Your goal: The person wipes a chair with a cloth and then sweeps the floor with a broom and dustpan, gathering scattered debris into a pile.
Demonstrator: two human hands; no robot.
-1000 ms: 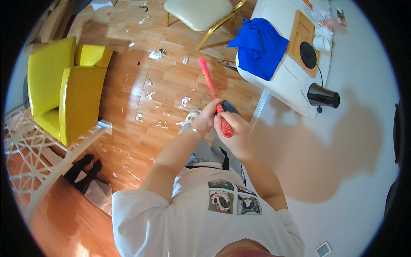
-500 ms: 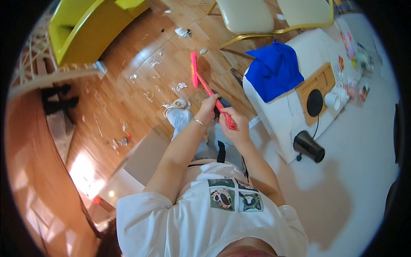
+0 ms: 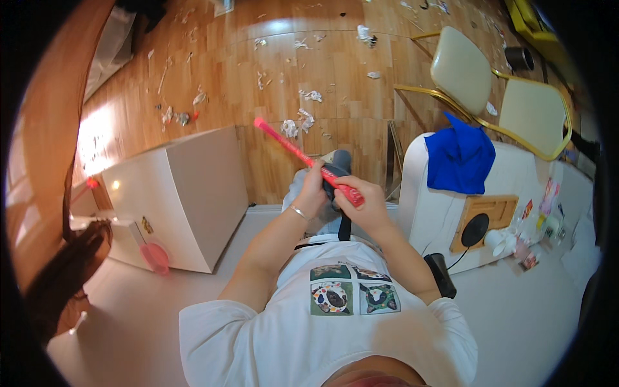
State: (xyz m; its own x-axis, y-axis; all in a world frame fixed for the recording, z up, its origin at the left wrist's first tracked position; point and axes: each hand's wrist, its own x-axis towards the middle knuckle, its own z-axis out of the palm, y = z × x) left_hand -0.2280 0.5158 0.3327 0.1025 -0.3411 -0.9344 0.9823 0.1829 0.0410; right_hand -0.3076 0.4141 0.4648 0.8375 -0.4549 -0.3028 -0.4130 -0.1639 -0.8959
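Both hands are closed around a red stick (image 3: 287,142), held at a slant in front of my waist. Its far end points up and left over the littered floor; its kind is not plain from here. My left hand (image 3: 311,195), with a bracelet at the wrist, grips it around the middle. My right hand (image 3: 371,201) holds it close to the near end, which pokes out past the fingers. Below the hands are my grey trouser legs and a dark shape I cannot make out.
Paper scraps (image 3: 309,95) litter the wooden floor (image 3: 258,71). At the left stands a white cabinet (image 3: 206,187). To the right, a white table (image 3: 412,213) bears a blue cloth (image 3: 461,155), a wooden tray (image 3: 503,208) and cups (image 3: 500,242). Cream chairs (image 3: 461,68) stand behind it.
My view has turned, so the cabinet now shows fully at the left and the table sits farther right. The stick has swung leftward, and its crosspiece no longer shows. Both hands keep their grip.
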